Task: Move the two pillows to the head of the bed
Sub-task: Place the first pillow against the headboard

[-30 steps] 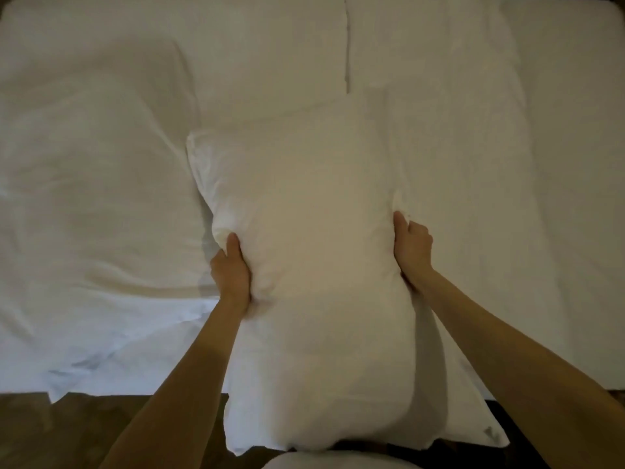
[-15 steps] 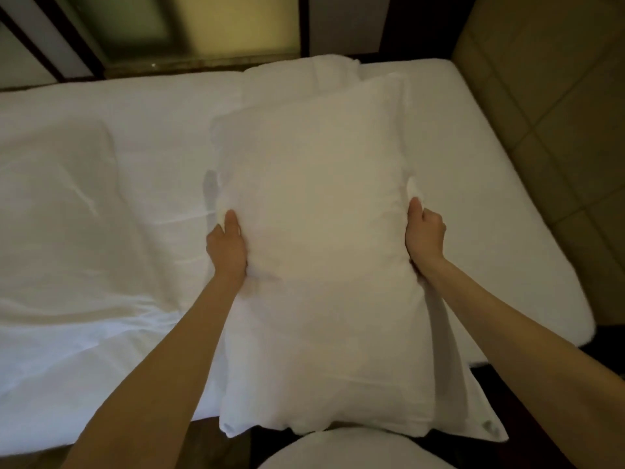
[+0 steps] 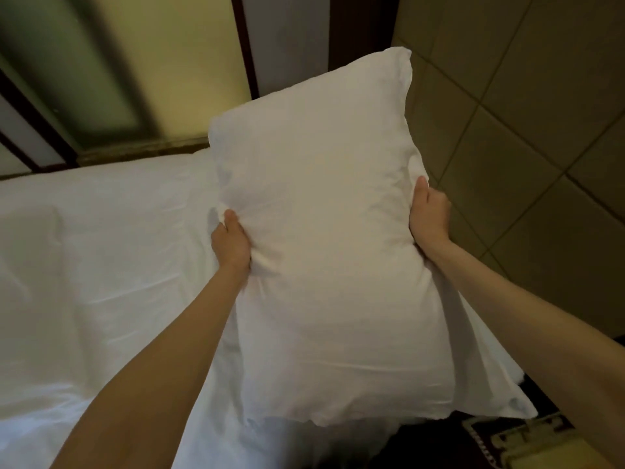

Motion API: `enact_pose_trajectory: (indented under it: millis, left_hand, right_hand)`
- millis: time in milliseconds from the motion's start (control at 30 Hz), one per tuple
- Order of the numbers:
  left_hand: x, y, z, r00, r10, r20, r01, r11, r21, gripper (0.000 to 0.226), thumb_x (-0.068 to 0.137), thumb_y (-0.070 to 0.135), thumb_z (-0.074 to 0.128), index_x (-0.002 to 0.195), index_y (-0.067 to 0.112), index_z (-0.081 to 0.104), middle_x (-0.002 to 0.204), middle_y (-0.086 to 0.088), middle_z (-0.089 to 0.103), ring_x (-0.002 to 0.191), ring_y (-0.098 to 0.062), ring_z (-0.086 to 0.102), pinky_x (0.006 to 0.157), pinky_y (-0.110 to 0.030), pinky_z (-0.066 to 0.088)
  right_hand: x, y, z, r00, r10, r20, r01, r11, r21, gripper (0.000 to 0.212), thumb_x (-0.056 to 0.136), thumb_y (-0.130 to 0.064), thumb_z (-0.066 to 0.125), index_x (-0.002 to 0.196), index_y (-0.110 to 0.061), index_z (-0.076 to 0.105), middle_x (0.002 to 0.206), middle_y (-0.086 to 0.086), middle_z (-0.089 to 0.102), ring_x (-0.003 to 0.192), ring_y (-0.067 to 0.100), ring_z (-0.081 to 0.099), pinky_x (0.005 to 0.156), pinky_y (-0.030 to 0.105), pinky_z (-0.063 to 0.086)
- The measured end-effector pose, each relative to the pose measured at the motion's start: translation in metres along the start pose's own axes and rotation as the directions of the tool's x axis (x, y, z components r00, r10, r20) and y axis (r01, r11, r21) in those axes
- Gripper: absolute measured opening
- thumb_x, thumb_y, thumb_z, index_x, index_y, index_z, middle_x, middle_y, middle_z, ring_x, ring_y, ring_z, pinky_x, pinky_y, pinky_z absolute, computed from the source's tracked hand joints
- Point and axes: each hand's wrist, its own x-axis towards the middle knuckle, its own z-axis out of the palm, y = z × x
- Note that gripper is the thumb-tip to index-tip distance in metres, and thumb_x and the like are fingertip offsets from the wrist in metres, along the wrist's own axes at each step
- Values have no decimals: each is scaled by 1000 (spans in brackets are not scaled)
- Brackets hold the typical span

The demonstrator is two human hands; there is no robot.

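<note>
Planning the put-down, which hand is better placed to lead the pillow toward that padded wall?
Probably right: the right hand grips the pillow edge nearest the padded wall.

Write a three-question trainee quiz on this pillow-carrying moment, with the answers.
1. True or false: the pillow lies flat on the bed.
2. Which hands grip the pillow? A) left only B) right only C) both
3. Fill in: the padded panel wall is on the person's ____ side.

Key
1. False: it is held up in the air.
2. C: the left hand and the right hand pinch its opposite long edges.
3. Right.
</note>
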Motion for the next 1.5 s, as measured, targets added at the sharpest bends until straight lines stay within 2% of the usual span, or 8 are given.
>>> enact_pose_trajectory:
  millis: [233,533,733,833,933,1067,1233,1500]
  left_hand:
    - [54,39,42,995,-15,94,19,999,-41,52,98,41,30,122,4,57,125,-14,60,111,-28,56,101,-42,44]
    - [139,83,102,977,-74,198,61,996,71,39,98,27,35,112,-1,60,112,-16,62,100,-30,56,85,-38,45]
    - [172,96,147,942,-103,319,57,987,150,27,91,6,37,69,8,54,95,-16,54,77,-26,46,67,-34,38]
    - [178,99,181,886,-185,425,114,976,185,27,94,12,37,109,7,60,102,-11,58,77,-19,49,68,-30,42]
    - [185,103,218,815,-214,538,63,956,286,45,97,18,36,142,15,39,136,-9,51,108,-25,53,92,-35,40]
    - [209,116,271,875,-101,474,-44,958,285,46,97,13,36,143,15,38,150,-10,38,134,-32,40,111,-46,33]
    - [244,126,332,918,21,396,-116,969,217,36,97,13,37,132,13,48,131,-11,54,110,-24,54,86,-32,42]
    - [289,104,383,934,54,354,-165,942,293,29,98,13,36,122,13,54,120,-7,58,103,-21,55,85,-31,42]
  right_hand:
    - [61,-54,-7,987,-121,-109,126,991,35,61,101,-37,30,76,11,59,70,18,59,66,25,50,61,35,39]
    - [138,-113,5,965,-138,-224,166,979,115,53,100,-41,32,61,-9,49,60,7,51,57,16,45,56,30,36]
    - [198,-127,16,965,-106,-241,160,963,215,50,100,-37,36,59,-10,46,58,4,47,57,14,42,54,29,31]
    - [239,-127,25,972,-93,-215,145,959,242,49,100,-37,36,63,-8,49,61,6,48,60,17,43,57,29,32]
    - [281,-125,37,977,-120,-178,156,965,209,51,100,-38,35,60,-9,47,56,5,44,58,17,42,59,29,32]
    - [334,-106,54,975,-187,-117,201,973,116,55,101,-35,32,52,-13,40,53,3,43,61,20,42,60,33,32]
    - [406,-61,79,979,-174,-104,174,985,-13,55,101,-37,31,52,-14,36,53,0,39,52,13,36,51,32,26]
    - [518,-23,116,969,-150,-194,125,983,-136,54,100,-45,29,62,-12,50,78,13,57,73,27,53,63,34,37]
